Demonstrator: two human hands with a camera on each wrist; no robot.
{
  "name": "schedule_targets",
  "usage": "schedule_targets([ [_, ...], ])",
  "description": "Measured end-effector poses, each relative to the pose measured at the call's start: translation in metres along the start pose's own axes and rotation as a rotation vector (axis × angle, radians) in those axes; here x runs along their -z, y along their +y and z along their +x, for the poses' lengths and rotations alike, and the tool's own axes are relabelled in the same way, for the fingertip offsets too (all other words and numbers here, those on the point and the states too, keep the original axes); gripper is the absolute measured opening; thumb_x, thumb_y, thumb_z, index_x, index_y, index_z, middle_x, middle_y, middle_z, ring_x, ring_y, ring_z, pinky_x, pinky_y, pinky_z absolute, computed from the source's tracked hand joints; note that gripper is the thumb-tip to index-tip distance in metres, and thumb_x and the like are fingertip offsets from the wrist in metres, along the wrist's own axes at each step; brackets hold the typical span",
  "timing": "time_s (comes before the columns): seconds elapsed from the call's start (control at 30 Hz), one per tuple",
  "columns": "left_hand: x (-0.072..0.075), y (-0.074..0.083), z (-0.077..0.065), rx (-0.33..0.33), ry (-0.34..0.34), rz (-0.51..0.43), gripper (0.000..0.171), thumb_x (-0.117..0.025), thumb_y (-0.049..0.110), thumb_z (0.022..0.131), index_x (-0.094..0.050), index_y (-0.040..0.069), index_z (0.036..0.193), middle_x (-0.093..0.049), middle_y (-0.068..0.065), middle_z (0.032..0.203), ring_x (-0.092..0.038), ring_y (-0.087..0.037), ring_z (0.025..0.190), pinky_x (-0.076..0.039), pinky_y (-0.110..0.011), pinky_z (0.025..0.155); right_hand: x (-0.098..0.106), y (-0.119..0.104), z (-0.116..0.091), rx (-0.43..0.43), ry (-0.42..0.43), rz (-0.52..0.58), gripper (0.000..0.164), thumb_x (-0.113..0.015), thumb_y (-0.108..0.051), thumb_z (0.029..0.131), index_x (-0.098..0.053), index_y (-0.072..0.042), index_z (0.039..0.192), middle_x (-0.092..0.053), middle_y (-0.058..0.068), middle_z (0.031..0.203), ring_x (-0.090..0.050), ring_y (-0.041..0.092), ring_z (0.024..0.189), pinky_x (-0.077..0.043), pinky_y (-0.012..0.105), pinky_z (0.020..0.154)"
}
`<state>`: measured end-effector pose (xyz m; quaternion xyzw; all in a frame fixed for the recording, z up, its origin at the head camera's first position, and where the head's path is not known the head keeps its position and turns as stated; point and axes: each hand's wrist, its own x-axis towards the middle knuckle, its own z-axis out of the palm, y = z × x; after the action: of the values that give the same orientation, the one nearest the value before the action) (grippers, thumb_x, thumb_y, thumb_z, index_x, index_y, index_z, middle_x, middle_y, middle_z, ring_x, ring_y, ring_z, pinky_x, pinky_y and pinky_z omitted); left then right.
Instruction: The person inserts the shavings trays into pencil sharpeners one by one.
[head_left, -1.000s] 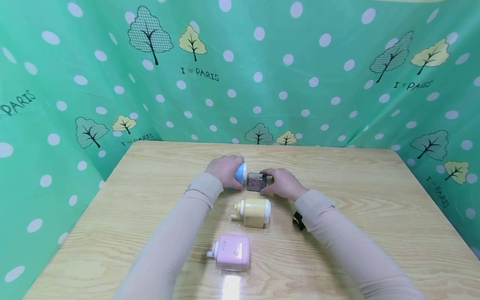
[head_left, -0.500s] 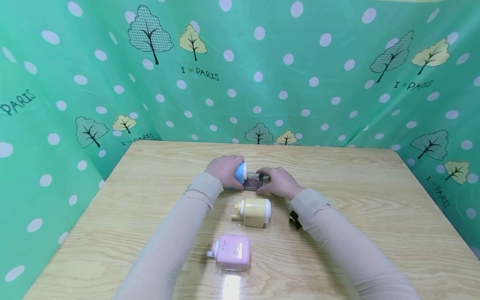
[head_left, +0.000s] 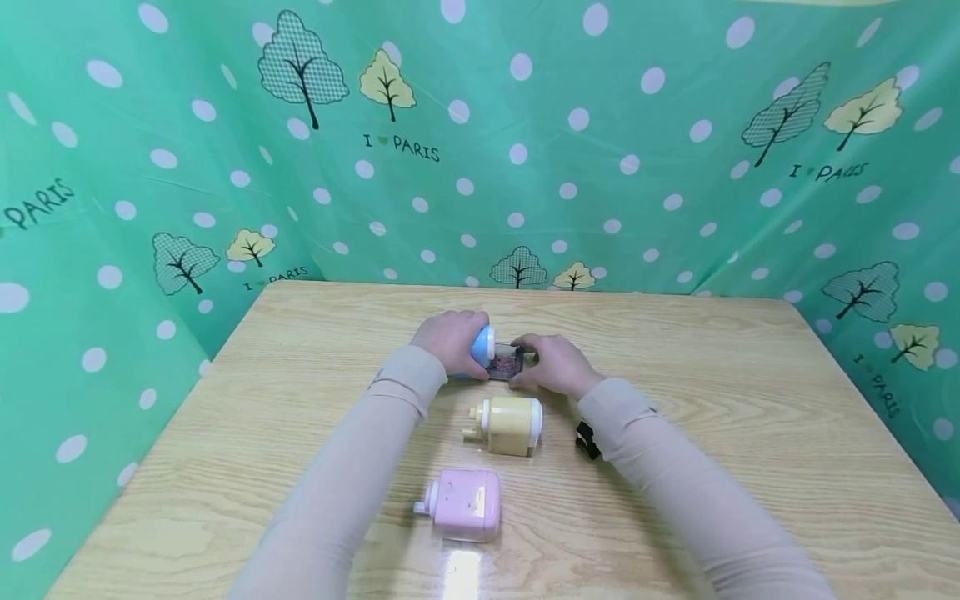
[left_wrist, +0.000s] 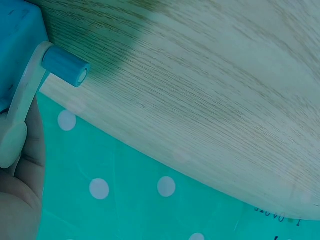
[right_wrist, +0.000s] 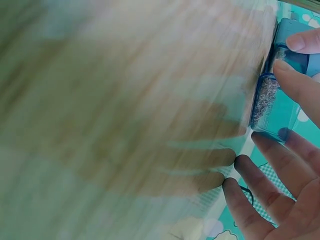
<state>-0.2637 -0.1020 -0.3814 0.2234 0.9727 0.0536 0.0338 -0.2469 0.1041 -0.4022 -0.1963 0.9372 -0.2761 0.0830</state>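
Observation:
My left hand [head_left: 453, 343] grips a blue crank pencil sharpener [head_left: 481, 347] lying on the table. In the left wrist view, its pale crank arm [left_wrist: 29, 82] with a blue knob [left_wrist: 66, 66] shows beside the palm. My right hand [head_left: 557, 365] pinches the clear shavings drawer [head_left: 506, 363] between thumb and fingers, at the sharpener's right end. Shavings lie inside the drawer [right_wrist: 272, 102], which sits partly in the body [right_wrist: 291, 29] in the right wrist view. The left hand covers most of the blue body in the head view.
A yellow pencil sharpener [head_left: 510, 425] lies just in front of the hands, and a pink one [head_left: 467, 504] lies nearer the front. Both cranks point left. A black piece [head_left: 587, 440] shows under the right cuff. Green dotted cloth [head_left: 517, 192] hangs behind the wooden table [head_left: 712, 375].
My right hand has moved left, sliding the shavings drawer up to and into the blue pencil sharpener. My left hand has stayed in place.

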Motion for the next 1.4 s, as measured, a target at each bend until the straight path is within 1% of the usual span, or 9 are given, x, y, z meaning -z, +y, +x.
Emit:
schedule_targets([
  [0.37, -0.0020, -0.0013, 0.0002, -0.007, 0.007, 0.005, 0.072, -0.087, 0.051, 0.061, -0.060, 0.015, 0.118, -0.067, -0.003, 0.106, -0.063, -0.023, 0.092, -0.055, -0.039, 0.080, -0.0020, -0.0011, 0.0019, -0.010, 0.011, -0.014, 0.074, -0.085, -0.033, 0.072, -0.063, -0.004, 0.137, -0.066, 0.020, 0.132, -0.061, 0.037, 0.121, -0.045, 0.051, 0.105],
  [0.73, -0.0032, -0.0005, -0.0008, -0.009, 0.015, 0.007, 0.072, -0.086, 0.051, 0.062, -0.059, 0.015, 0.118, -0.067, -0.003, 0.106, -0.063, -0.023, 0.091, -0.054, -0.039, 0.078, -0.0059, 0.0001, 0.0042, -0.016, 0.015, 0.011, 0.075, -0.086, -0.035, 0.071, -0.063, -0.006, 0.137, -0.067, 0.017, 0.131, -0.062, 0.034, 0.119, -0.046, 0.050, 0.104],
  [1.0, -0.0028, -0.0006, -0.0016, -0.021, 0.020, 0.015, 0.072, -0.086, 0.052, 0.062, -0.059, 0.014, 0.118, -0.068, -0.003, 0.106, -0.063, -0.023, 0.092, -0.055, -0.039, 0.078, -0.0061, 0.0007, 0.0025, 0.006, 0.010, 0.091, 0.078, -0.086, -0.031, 0.070, -0.061, -0.004, 0.139, -0.065, 0.019, 0.135, -0.062, 0.036, 0.119, -0.045, 0.050, 0.106],
  [1.2, -0.0024, -0.0010, -0.0014, -0.024, 0.027, 0.013, 0.071, -0.086, 0.051, 0.062, -0.059, 0.014, 0.115, -0.068, -0.002, 0.104, -0.063, -0.022, 0.090, -0.055, -0.038, 0.076, -0.0073, 0.0011, 0.0028, 0.021, -0.003, 0.119, 0.081, -0.086, -0.030, 0.071, -0.059, -0.003, 0.141, -0.063, 0.019, 0.137, -0.060, 0.036, 0.122, -0.043, 0.050, 0.107],
  [1.4, -0.0032, -0.0023, -0.0006, -0.020, 0.025, 0.014, 0.071, -0.086, 0.051, 0.062, -0.059, 0.014, 0.116, -0.068, -0.002, 0.104, -0.063, -0.022, 0.090, -0.055, -0.038, 0.077, -0.0077, 0.0010, 0.0019, -0.017, -0.002, 0.193, 0.085, -0.086, -0.030, 0.071, -0.054, -0.001, 0.144, -0.061, 0.020, 0.139, -0.059, 0.037, 0.121, -0.044, 0.051, 0.106],
])
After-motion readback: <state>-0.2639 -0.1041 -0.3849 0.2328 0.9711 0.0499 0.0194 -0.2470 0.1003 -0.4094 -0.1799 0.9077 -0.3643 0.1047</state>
